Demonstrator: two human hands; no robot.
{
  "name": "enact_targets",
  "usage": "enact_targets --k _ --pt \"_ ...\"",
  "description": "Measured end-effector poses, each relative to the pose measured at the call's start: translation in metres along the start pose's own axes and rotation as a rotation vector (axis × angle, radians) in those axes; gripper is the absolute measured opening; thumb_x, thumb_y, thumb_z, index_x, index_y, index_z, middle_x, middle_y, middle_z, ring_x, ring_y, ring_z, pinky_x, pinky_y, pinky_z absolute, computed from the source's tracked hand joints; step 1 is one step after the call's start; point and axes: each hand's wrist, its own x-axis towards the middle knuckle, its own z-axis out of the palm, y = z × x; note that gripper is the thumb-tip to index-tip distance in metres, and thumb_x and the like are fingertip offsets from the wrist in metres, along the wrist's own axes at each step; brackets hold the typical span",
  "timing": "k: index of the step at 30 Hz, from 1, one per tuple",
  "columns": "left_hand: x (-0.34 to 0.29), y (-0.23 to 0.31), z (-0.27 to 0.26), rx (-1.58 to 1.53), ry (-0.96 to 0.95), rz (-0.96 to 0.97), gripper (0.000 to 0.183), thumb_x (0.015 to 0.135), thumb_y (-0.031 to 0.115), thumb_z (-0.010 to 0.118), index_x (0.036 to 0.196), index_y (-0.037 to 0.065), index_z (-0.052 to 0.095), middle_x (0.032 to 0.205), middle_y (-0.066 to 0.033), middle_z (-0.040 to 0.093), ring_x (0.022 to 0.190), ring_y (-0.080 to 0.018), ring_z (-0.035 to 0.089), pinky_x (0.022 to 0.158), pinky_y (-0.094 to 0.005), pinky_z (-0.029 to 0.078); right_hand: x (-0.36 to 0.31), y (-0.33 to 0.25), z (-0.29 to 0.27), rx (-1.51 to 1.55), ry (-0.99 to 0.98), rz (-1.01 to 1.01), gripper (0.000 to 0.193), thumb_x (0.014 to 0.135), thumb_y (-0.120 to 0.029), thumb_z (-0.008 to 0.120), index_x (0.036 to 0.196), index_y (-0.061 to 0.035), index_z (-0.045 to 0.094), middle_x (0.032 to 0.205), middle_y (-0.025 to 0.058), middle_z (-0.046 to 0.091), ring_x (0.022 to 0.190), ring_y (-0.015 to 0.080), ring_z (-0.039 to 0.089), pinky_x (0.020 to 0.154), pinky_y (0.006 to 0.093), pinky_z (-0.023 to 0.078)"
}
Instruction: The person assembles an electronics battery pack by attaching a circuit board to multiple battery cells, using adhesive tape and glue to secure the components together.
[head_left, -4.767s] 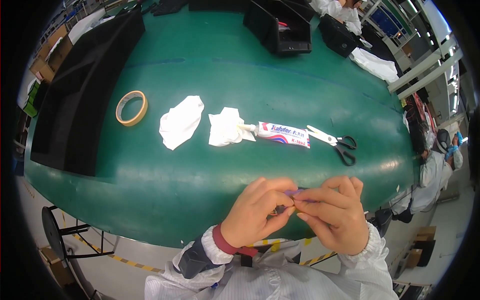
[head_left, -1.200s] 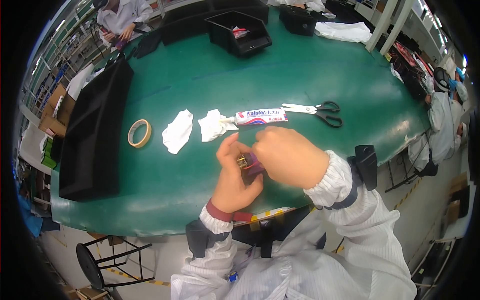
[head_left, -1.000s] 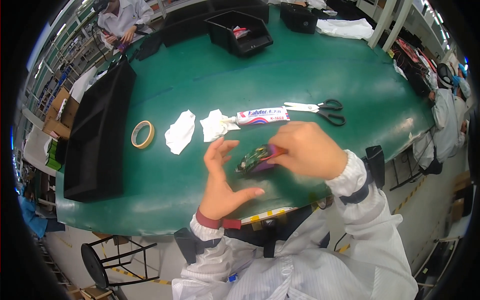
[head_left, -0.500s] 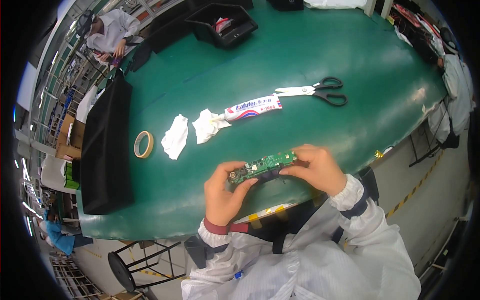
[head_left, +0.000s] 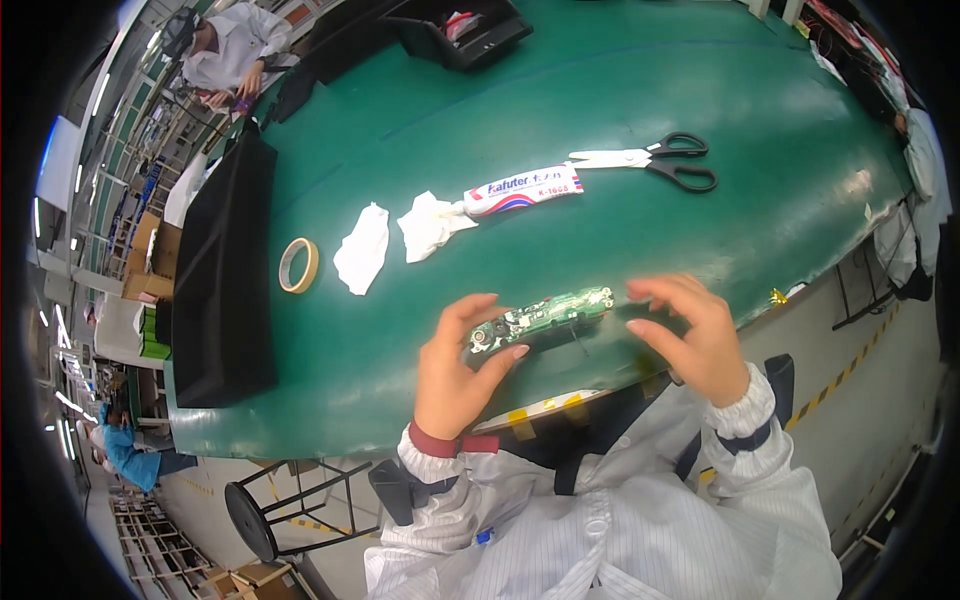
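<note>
A narrow green circuit board (head_left: 548, 313) with small components is gripped at its left end by my left hand (head_left: 456, 362), thumb below and fingers above. My right hand (head_left: 690, 330) is apart from the board's right end, its thumb and fingers spread with nothing between them. Beyond the board lie a white glue tube (head_left: 524, 190) with red and blue markings and black-handled scissors (head_left: 660, 160). The tube's nozzle end rests on a crumpled white tissue (head_left: 430, 226); a second white tissue (head_left: 362, 250) lies left of it.
A roll of tan tape (head_left: 299, 265) sits near a long black foam tray (head_left: 226, 280) at the left of the green table (head_left: 420, 370). A black bin (head_left: 458, 35) stands at the back. Another person (head_left: 235, 55) works at far left. A black stool (head_left: 250, 520) is below the table edge.
My right hand has let go of the board's right end and moved right, its fingers spreading. My left hand keeps hold of the board. The whole view has shifted slightly.
</note>
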Motion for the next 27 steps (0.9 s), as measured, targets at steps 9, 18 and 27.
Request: enact_targets --k 9,18,27 --pt "-0.046 0.017 -0.020 0.035 0.247 -0.022 0.031 0.079 0.001 0.071 0.109 -0.001 0.061 0.100 -0.0127 0.067 0.089 -0.0219 0.064 0.077 -0.0317 0.051 -0.081 -0.009 0.033 0.541 -0.472 0.338 0.010 0.085 -0.009 0.070 0.093 -0.0033 0.069 0.087 0.0038 0.065 0.069 0.0093 0.055 0.061 0.0234 0.043" --pt "-0.134 -0.011 0.009 -0.390 0.078 -0.714 0.014 0.086 0.011 0.071 0.095 -0.001 0.068 0.080 0.0004 0.065 0.069 -0.0055 0.057 0.065 -0.0205 0.045 -0.098 -0.022 0.088 -0.372 -0.013 -0.308 0.031 0.064 -0.014 0.075 0.093 -0.0258 0.073 0.090 -0.0067 0.051 0.089 0.0164 0.045 0.078 0.0350 0.028" --pt "-0.134 -0.032 0.030 -0.893 0.063 -0.700 0.015 0.089 0.010 0.068 0.100 -0.001 0.068 0.088 -0.0001 0.067 0.077 -0.0048 0.057 0.068 -0.0187 0.045 -0.083 -0.011 0.110 -0.492 -0.013 -0.382 0.026 0.067 -0.017 0.075 0.090 -0.0290 0.074 0.100 -0.0082 0.053 0.095 0.0170 0.041 0.083 0.0373 0.025"
